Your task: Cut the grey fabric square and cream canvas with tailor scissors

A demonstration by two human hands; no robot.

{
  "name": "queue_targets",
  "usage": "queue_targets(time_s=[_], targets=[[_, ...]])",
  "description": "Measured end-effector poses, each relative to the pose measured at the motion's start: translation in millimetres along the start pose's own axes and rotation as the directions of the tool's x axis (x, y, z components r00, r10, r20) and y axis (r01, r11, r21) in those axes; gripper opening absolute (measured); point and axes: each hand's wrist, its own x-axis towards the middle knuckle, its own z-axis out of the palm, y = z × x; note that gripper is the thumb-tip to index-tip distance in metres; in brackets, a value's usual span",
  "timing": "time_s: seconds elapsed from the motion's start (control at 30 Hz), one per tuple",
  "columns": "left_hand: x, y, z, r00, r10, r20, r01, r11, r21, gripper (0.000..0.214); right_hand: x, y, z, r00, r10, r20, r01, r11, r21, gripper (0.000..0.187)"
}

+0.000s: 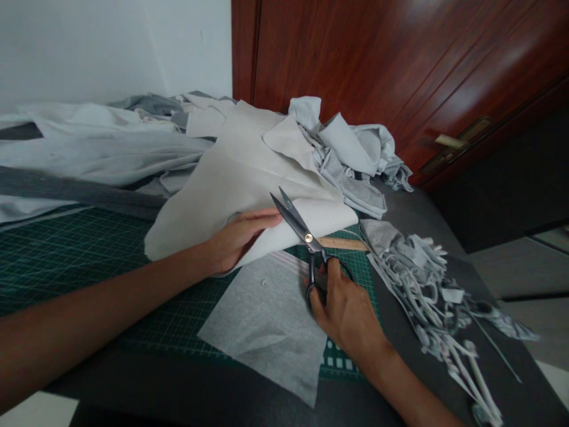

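Observation:
My right hand (344,308) grips a pair of black-handled scissors (302,228), fingers through the loops. Their blades are parted a little and point up and left over a large off-white fabric piece (249,172). My left hand (242,237) is closed on the near edge of that fabric, thumb on top, close to the blade tips. The fabric is folded over along this edge. Below the hands lies a flat grey fabric piece (271,326) on the green cutting mat (169,314). A wooden ruler (342,243) shows partly behind the scissors.
Piled white and grey cloth (106,148) covers the back left against the wall. More bunched grey cloth (355,142) lies before a red-brown wooden door (338,53). Thin fabric scraps (427,290) spread along the dark table's (489,296) right side.

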Motion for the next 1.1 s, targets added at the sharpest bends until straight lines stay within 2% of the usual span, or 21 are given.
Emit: queue_targets(time_s=[0.3,0.47,0.77,1.1], targets=[[-1.9,1.0,1.4,1.000,-0.014,-0.015,0.014,1.000,-0.003,0.010,1.4,-1.8,1.5,0.999,0.035,0.025,-0.034,0.999,-0.022,0.018],[-1.0,0.2,2.0,0.998,-0.012,-0.069,0.013,1.000,0.000,0.015,2.7,-0.2,2.0,0.998,0.048,0.033,-0.047,0.999,-0.011,0.017],[-0.7,-0.3,0.0,0.999,-0.014,-0.032,0.014,1.000,0.003,0.015,1.6,-2.2,-4.1,0.999,0.033,0.027,-0.033,0.999,-0.007,0.015],[-1.2,-0.7,-0.7,1.000,-0.004,0.024,0.003,1.000,0.021,0.015,-0.1,-0.6,-1.8,1.000,-0.006,-0.012,0.005,1.000,-0.015,0.016]])
